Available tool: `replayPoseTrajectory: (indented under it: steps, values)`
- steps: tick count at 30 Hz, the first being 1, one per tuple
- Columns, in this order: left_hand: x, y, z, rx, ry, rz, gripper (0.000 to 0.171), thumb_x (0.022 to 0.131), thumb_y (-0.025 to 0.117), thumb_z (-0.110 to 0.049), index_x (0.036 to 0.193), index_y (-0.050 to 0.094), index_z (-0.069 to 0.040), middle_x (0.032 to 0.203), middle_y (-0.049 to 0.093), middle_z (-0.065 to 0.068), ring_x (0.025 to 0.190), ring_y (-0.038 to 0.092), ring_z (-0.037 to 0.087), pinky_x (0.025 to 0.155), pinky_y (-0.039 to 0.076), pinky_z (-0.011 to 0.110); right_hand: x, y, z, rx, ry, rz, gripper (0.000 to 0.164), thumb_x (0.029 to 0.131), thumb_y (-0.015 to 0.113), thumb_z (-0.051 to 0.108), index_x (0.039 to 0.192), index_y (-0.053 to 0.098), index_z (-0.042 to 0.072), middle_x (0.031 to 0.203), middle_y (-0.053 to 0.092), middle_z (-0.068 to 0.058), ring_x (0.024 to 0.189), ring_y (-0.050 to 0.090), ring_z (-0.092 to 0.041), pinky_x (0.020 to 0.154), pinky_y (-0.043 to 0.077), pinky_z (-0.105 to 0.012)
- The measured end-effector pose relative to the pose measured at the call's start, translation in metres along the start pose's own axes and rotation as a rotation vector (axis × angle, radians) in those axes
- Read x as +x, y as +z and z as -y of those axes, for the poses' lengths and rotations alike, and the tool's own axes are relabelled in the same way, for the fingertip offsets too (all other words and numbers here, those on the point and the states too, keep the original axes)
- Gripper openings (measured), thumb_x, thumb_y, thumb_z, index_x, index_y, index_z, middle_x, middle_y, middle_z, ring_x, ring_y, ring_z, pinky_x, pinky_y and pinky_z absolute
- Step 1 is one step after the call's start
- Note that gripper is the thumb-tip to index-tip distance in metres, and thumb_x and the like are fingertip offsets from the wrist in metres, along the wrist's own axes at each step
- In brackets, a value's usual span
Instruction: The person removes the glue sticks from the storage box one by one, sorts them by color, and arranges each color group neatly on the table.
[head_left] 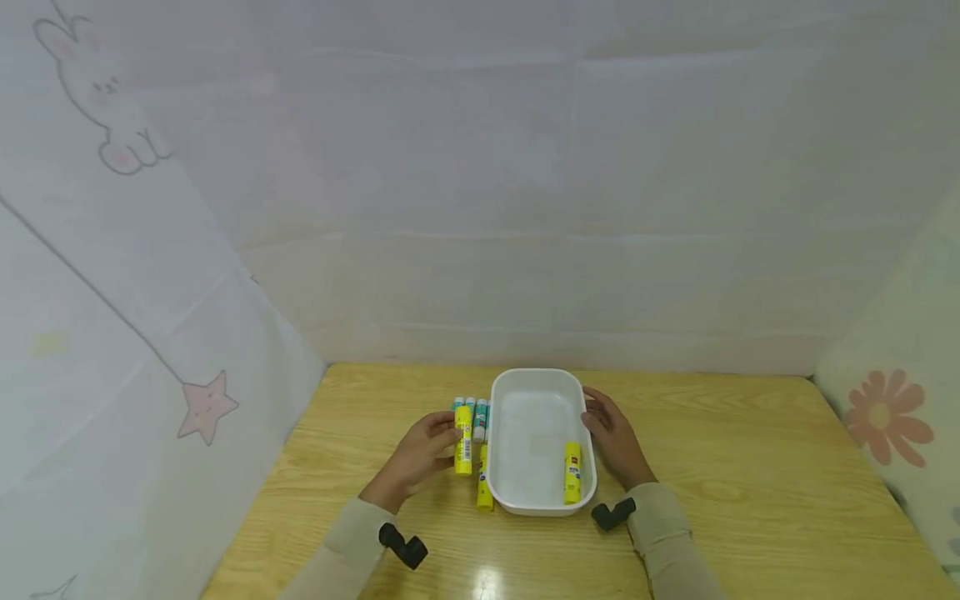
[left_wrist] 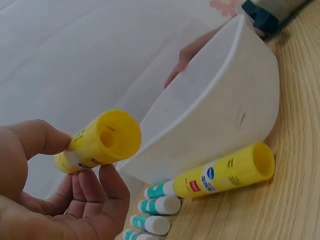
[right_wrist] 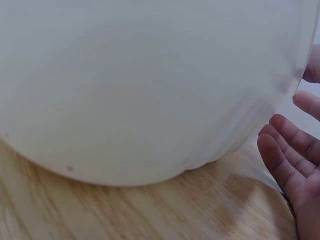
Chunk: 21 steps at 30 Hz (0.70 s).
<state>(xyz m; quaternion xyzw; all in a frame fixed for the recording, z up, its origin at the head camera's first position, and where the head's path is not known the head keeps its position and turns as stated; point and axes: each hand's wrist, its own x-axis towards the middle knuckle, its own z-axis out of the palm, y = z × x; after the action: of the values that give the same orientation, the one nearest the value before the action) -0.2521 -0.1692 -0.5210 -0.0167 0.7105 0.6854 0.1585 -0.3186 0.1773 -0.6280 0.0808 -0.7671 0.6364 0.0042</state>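
My left hand (head_left: 422, 454) grips a yellow glue stick (head_left: 463, 442) between thumb and fingertips, raised at the left side of a white plastic tray (head_left: 525, 503). In the left wrist view, the hollow end of this glue stick (left_wrist: 117, 136) faces the camera. My right hand (head_left: 617, 442) holds the tray's right rim, thumb over the edge; in the right wrist view its other fingers (right_wrist: 280, 155) spread loosely beside the outer wall. Inside the tray, near its front right corner, lies another yellow glue stick (head_left: 573, 473).
Another yellow glue stick (left_wrist: 225, 171) lies on the wooden table (head_left: 750, 483) against the tray's left wall. Beyond it sit several smaller white-and-teal glue sticks (left_wrist: 159, 205) in a row. A pale printed cloth (head_left: 555, 208) hangs behind the table and along both sides.
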Motion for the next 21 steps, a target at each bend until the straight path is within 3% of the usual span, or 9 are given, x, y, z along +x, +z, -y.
replayPoseTrajectory:
  steps: [4,14,21]
  values:
    - [-0.001,-0.003,0.005,0.093,0.0,-0.065,0.053,0.097,0.062,-0.023,0.14,0.04,-0.002,0.134,0.045,0.018,0.11,0.055,0.027,0.083,0.055,0.042,0.001,0.0,0.0,-0.013,-0.004,-0.007,0.049,0.097,0.058,0.043,0.143,0.044,0.036,0.131,0.054,-0.002,0.121,0.053,-0.023,0.105,0.041,-0.048]
    - [-0.001,-0.001,0.026,0.207,-0.028,-0.056,0.053,0.096,0.063,-0.022,0.137,0.041,0.001,0.128,0.048,0.017,0.107,0.056,0.026,0.078,0.056,0.04,0.001,0.0,-0.001,-0.006,-0.013,-0.01,0.048,0.097,0.059,0.042,0.142,0.045,0.035,0.13,0.055,-0.002,0.12,0.053,-0.022,0.105,0.041,-0.047]
    - [-0.002,0.002,0.031,0.254,-0.031,-0.059,0.05,0.095,0.064,-0.019,0.134,0.043,0.003,0.123,0.05,0.018,0.103,0.057,0.026,0.078,0.056,0.04,0.0,0.0,-0.001,-0.014,-0.023,-0.001,0.048,0.099,0.057,0.037,0.145,0.043,0.033,0.132,0.054,-0.005,0.121,0.053,-0.024,0.104,0.042,-0.047]
